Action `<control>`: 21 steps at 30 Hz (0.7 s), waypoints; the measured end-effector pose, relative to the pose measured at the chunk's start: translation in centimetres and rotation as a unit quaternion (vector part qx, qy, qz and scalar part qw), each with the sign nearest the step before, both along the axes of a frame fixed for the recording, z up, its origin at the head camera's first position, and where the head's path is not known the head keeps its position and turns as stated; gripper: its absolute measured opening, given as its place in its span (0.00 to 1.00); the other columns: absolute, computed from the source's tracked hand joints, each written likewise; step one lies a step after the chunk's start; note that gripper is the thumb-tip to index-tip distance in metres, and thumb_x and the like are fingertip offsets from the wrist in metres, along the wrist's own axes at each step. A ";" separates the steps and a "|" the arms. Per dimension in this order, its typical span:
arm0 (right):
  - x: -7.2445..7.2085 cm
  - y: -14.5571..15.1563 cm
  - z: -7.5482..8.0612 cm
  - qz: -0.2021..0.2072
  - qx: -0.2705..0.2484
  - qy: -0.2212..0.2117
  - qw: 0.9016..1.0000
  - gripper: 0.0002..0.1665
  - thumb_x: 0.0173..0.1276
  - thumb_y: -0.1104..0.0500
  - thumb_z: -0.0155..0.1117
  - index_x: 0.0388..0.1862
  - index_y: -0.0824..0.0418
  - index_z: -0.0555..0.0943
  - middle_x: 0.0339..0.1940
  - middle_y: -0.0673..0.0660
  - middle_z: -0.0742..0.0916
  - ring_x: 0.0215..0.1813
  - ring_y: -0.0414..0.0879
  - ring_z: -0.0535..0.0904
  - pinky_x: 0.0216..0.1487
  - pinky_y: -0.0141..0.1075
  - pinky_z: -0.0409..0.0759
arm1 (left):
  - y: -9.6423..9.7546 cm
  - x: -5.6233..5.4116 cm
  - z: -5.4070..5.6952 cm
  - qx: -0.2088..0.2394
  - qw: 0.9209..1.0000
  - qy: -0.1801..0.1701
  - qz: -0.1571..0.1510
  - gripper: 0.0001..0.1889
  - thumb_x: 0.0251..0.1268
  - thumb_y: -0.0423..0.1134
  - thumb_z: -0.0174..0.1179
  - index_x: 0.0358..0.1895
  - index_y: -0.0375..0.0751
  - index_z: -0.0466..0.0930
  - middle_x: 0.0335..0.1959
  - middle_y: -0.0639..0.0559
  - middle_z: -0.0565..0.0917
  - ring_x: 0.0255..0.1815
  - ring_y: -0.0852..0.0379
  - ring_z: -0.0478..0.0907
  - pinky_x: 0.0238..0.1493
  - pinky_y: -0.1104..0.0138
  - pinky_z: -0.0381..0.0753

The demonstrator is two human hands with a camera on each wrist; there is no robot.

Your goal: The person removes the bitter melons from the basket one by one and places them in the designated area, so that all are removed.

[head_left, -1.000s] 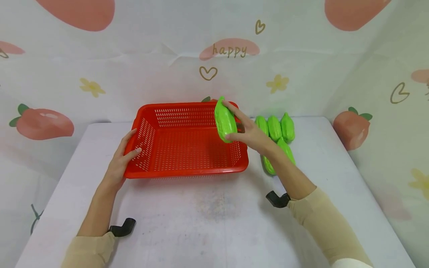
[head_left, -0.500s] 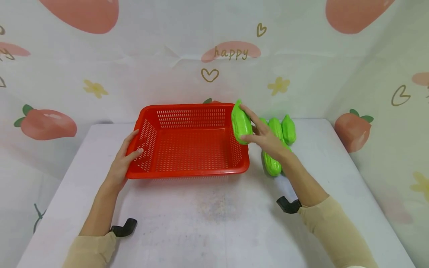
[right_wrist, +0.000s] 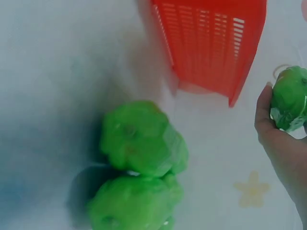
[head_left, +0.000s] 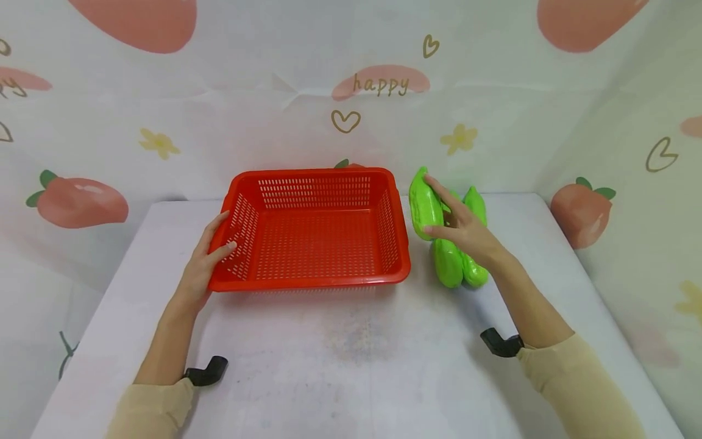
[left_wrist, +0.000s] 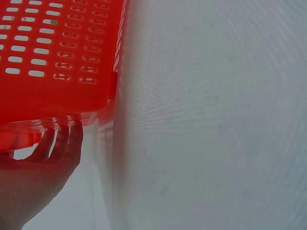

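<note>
My left hand point(head_left: 194, 274) grips the left rim of a red plastic basket point(head_left: 307, 284) with slotted sides, its thumb over the inside of the rim. In the left wrist view, fingers point(left_wrist: 60, 143) show behind the rim of the basket point(left_wrist: 53, 103). My right hand point(head_left: 468, 235) holds a bright green ribbed gourd point(head_left: 423, 204) between thumb and fingers, just right of the basket. In the right wrist view, the held gourd point(right_wrist: 290, 98) is partly cut off at the right edge. Nothing lies inside the basket.
Several similar green gourds point(head_left: 448, 265) lie together on the white table point(head_left: 340, 366), right of the basket and partly hidden behind my right hand. A printed cloth point(head_left: 247, 110) hangs close behind the table and along its right side.
My right hand has moved right with the gourd, from over the basket's right end to beside it, near the other gourds. My left hand has kept its grip on the rim.
</note>
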State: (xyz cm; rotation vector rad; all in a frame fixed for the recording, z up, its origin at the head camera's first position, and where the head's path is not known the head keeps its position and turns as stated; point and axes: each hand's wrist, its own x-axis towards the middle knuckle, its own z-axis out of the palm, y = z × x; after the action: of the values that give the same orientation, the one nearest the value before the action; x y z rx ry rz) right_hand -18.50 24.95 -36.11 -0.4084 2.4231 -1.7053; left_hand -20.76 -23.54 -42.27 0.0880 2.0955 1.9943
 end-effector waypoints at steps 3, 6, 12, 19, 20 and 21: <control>0.4 0.7 -0.2 -0.016 0.015 -0.003 1.000 0.49 0.71 0.60 0.63 0.80 0.30 0.50 0.81 0.43 0.53 0.78 0.57 0.56 0.69 0.54 0.65 | 0.0 0.1 -0.1 -0.001 1.000 0.000 0.000 0.33 0.77 0.45 0.50 0.79 0.69 0.48 0.74 0.47 0.52 0.60 0.53 0.65 0.45 0.70 0.82; 0.8 1.4 -0.4 -0.031 0.026 -0.001 0.999 0.49 0.71 0.59 0.64 0.79 0.30 0.51 0.81 0.41 0.53 0.78 0.55 0.56 0.69 0.55 0.63 | -0.1 0.1 -0.1 0.000 1.000 0.002 -0.001 0.33 0.76 0.46 0.51 0.79 0.69 0.48 0.74 0.47 0.52 0.60 0.53 0.66 0.44 0.70 0.83; 1.6 2.8 -1.0 -0.048 0.039 0.005 0.998 0.48 0.70 0.60 0.63 0.80 0.32 0.52 0.81 0.45 0.54 0.78 0.51 0.53 0.72 0.54 0.59 | 0.1 0.0 0.0 0.003 1.000 0.001 -0.001 0.34 0.76 0.46 0.52 0.79 0.68 0.49 0.73 0.47 0.53 0.60 0.54 0.66 0.45 0.70 0.83; 2.5 4.2 -1.6 -0.060 0.061 -0.017 0.996 0.51 0.68 0.60 0.67 0.79 0.30 0.51 0.81 0.47 0.53 0.78 0.54 0.52 0.72 0.59 0.56 | 0.0 -0.1 0.1 -0.013 1.000 -0.003 0.004 0.36 0.75 0.44 0.54 0.79 0.69 0.48 0.75 0.46 0.52 0.61 0.56 0.64 0.46 0.70 0.82; 2.6 4.4 -1.6 -0.060 0.063 -0.022 0.996 0.52 0.68 0.60 0.67 0.79 0.30 0.51 0.81 0.48 0.53 0.79 0.56 0.53 0.72 0.59 0.57 | 0.0 -0.1 0.1 -0.013 1.000 -0.003 0.005 0.36 0.75 0.43 0.53 0.79 0.69 0.48 0.75 0.46 0.52 0.61 0.57 0.64 0.46 0.70 0.82; 2.7 4.6 -1.6 -0.060 0.065 -0.025 0.996 0.52 0.68 0.59 0.67 0.79 0.29 0.51 0.82 0.47 0.53 0.78 0.57 0.53 0.72 0.57 0.57 | 0.0 -0.1 0.1 -0.013 1.000 -0.002 0.005 0.36 0.75 0.43 0.54 0.79 0.69 0.48 0.75 0.46 0.52 0.61 0.57 0.64 0.46 0.70 0.82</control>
State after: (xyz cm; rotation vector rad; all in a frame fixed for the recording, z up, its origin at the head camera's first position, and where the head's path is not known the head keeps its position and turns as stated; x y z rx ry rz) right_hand -15.78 29.52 -37.72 -0.2056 2.5520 -1.5682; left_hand -20.87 -23.52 -42.19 0.0682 2.1219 1.9714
